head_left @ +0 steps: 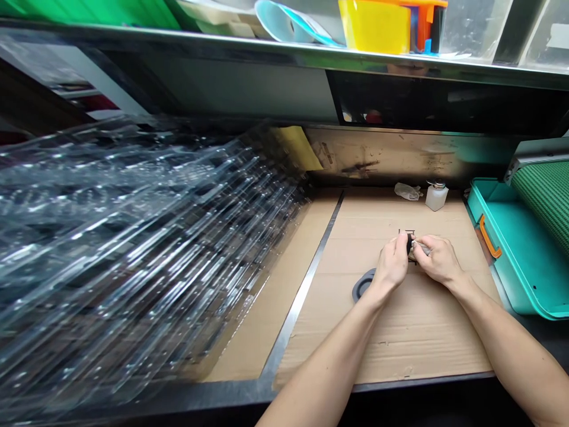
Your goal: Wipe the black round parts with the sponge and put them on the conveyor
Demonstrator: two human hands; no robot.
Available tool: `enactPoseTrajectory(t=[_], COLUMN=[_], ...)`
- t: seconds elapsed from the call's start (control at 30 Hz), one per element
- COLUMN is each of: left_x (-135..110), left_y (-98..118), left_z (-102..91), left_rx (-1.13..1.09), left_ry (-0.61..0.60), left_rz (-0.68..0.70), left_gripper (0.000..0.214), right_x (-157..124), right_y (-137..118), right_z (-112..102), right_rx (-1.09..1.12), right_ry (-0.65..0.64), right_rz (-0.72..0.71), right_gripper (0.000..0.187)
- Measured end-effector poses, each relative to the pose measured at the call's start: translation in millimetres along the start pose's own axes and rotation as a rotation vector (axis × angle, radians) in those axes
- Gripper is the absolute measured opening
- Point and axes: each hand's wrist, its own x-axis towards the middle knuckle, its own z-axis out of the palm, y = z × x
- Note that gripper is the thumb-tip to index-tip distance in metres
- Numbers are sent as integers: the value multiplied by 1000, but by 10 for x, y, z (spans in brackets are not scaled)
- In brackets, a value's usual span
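My left hand (393, 262) is closed around a small black part (409, 244), held upright above the cardboard mat (400, 344). Close beside it, my right hand (440, 258) pinches a small whitish piece (421, 247) against or very near the black part; its kind is too small to make out. Partly behind my left wrist lies a dark grey round part (364, 286) with a ring-shaped recess. Just beyond the fingertips, thin dark marks or a small frame show on the cardboard, mostly hidden by the hands.
Stacked clear plastic trays (155, 255) fill the left side, blurred. A small dispenser bottle (437, 197) and crumpled clear plastic (408, 191) stand at the back. To the right are a teal bin (511, 279) and a green conveyor belt (546, 190). A shelf (293, 44) runs overhead.
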Motion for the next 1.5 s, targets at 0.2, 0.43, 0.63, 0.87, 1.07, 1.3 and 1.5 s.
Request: enactPoseTrajectory(t=[0.2, 0.43, 0.63, 0.87, 1.07, 1.3, 1.5], left_x=[-46, -76, -71, -56, -89, -31, 75], left_y=[43, 41, -16, -53, -58, -23, 118], left_z=[-3, 24, 40, 49, 71, 96, -40], left_rx=[35, 9, 61, 50, 54, -3, -818], left_ry=[-44, -22, -9, 1, 38, 21, -38], left_rz=[58, 139, 193, 168, 234, 151, -436], left_gripper=[54, 49, 49, 49, 48, 47, 54], right_x=[18, 24, 18, 33, 24, 49, 135], right_y=[-30, -45, -65, -36, -74, -13, 244], right_z=[-103, -143, -121, -146, -178, -185, -328], right_rx=[58, 166, 175, 192, 165, 175, -26], right_ry=[23, -36, -78, -93, -28, -174, 115], right_rz=[-6, 57, 72, 75, 58, 104, 353], right_gripper=[25, 25, 27, 27, 28, 27, 32])
